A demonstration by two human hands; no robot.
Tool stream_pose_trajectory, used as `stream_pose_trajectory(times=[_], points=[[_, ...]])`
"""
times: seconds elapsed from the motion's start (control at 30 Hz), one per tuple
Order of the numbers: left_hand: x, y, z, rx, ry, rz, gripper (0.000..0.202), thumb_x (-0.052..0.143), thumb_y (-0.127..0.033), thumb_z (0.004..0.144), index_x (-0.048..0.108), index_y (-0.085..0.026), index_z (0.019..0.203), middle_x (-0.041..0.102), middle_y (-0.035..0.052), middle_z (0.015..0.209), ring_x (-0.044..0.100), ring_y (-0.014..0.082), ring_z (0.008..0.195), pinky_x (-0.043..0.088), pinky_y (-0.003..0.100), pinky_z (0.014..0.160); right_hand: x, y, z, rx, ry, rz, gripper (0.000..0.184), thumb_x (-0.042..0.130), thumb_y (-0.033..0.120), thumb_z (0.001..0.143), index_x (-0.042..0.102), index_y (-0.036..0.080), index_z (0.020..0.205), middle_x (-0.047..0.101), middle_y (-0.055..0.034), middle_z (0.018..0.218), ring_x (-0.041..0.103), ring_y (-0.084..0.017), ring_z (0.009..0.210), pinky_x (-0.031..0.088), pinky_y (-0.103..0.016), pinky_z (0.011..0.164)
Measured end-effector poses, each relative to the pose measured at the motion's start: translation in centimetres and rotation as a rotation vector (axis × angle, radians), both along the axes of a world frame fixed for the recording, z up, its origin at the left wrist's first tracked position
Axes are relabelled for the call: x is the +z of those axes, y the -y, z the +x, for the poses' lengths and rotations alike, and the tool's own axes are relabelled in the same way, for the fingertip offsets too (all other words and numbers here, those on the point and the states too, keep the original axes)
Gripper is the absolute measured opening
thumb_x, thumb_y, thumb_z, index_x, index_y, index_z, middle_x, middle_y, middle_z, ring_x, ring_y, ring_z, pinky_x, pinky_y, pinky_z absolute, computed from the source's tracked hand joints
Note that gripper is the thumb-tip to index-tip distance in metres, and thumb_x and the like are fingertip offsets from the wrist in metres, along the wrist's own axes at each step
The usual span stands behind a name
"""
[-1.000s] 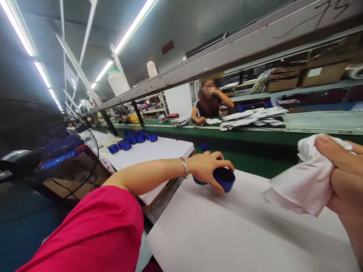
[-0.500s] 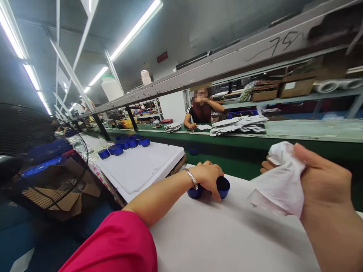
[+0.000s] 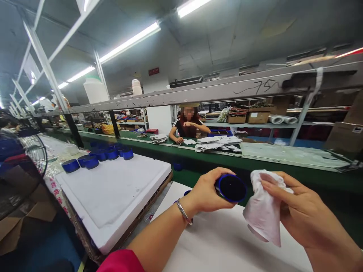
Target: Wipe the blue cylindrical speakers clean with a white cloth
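Note:
My left hand (image 3: 208,190) holds up a round blue-rimmed cylinder (image 3: 231,188), its black end facing me. My right hand (image 3: 303,213) grips a crumpled white cloth (image 3: 265,207), which sits just right of the cylinder and seems to touch its rim. A silver bangle (image 3: 183,212) circles my left wrist, and a pink sleeve (image 3: 120,261) shows below it. Under both hands lies a white sheet (image 3: 215,241). A little blue shows behind my left wrist (image 3: 186,192), partly hidden.
A white foam board (image 3: 113,196) holds several blue cylinders (image 3: 104,154) along its far edge. A standing fan (image 3: 31,158) is at the left. Across the green bench, a co-worker (image 3: 187,126) sits beside stacks of white card (image 3: 218,143).
My left hand has lifted the cylinder off the white sheet and turned its black end towards me. My right hand has brought the cloth beside it. The view has swung leftwards and levelled.

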State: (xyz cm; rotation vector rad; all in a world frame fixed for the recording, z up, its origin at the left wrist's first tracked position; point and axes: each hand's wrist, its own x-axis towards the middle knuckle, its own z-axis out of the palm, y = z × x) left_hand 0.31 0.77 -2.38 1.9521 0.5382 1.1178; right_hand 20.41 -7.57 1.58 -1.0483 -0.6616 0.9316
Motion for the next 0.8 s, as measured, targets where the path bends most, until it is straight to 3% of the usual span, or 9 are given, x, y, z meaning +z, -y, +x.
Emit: stream_pose_trajectory(times=[0.17,0.27,0.37,0.47,0.57,0.7,0.8], points=[[-0.5,-0.5,0.1,-0.002,0.062,0.065,0.073,0.097,-0.028,0.069,0.073,-0.023,0.137,0.074,0.0098,0.142,0.073,0.0314,0.127,0.06,0.047,0.119,-0.8,-0.4,1.0,0.009,0.15,-0.064,0.081,0.117,0.064,0.022,0.089,0.022,0.085,0.076,-0.0101,0.09,0.064,-0.021,0.073,0.055,-0.024,0.054],[-0.1,-0.6,-0.1,0.001,0.051,0.062,0.079,0.096,-0.025,0.066,0.072,-0.025,0.142,0.072,0.0099,0.143,0.072,0.032,0.128,0.06,0.048,0.12,-1.7,-0.6,1.2,-0.126,0.264,-0.109,0.078,0.113,0.069,0.033,0.089,0.023,0.093,0.081,-0.0121,0.101,0.069,-0.026,0.077,0.056,-0.027,0.055],[0.0,-0.7,-0.3,-0.001,0.035,0.05,0.076,0.096,-0.025,0.065,0.072,-0.026,0.137,0.072,0.009,0.14,0.071,0.0331,0.129,0.061,0.05,0.12,-2.6,0.1,-0.4,-0.306,0.505,-0.133,0.069,0.105,0.07,0.045,0.086,0.026,0.095,0.081,-0.0091,0.096,0.071,-0.028,0.074,0.056,-0.03,0.054],[-0.3,-0.8,-0.1,-0.003,0.03,0.066,0.069,0.098,-0.025,0.066,0.072,-0.026,0.13,0.074,0.0073,0.134,0.072,0.0317,0.124,0.061,0.05,0.119,-3.5,1.1,-3.5,-0.38,0.801,0.019,0.046,0.09,0.069,0.071,0.08,0.028,0.09,0.072,-0.0027,0.077,0.064,-0.023,0.064,0.054,-0.032,0.059],[-1.0,-0.5,0.5,0.031,0.025,0.118,0.059,0.093,-0.023,0.072,0.071,-0.026,0.127,0.074,0.0069,0.128,0.073,0.0296,0.122,0.063,0.045,0.115,-4.6,1.5,-5.8,-0.429,1.061,0.242,0.031,0.072,0.058,0.096,0.077,0.028,0.089,0.067,-0.0005,0.072,0.058,-0.02,0.061,0.052,-0.033,0.066],[-1.4,0.0,1.3,0.032,-0.062,0.094,0.066,0.095,-0.022,0.066,0.07,-0.027,0.126,0.073,0.0055,0.127,0.073,0.0294,0.12,0.064,0.044,0.115,-5.6,0.7,-5.3,-0.594,1.235,0.333,0.028,0.07,0.049,0.106,0.077,0.026,0.091,0.065,0.0,0.068,0.057,-0.02,0.056,0.041,-0.033,0.057],[-1.4,0.2,1.5,0.041,-0.148,0.068,0.063,0.094,-0.023,0.069,0.068,-0.029,0.126,0.073,0.004,0.124,0.073,0.029,0.119,0.064,0.043,0.111,-6.1,0.1,-4.6,-0.604,1.29,0.379,0.029,0.07,0.05,0.105,0.075,0.025,0.091,0.063,0.0002,0.064,0.056,-0.02,0.051,0.036,-0.033,0.052]])
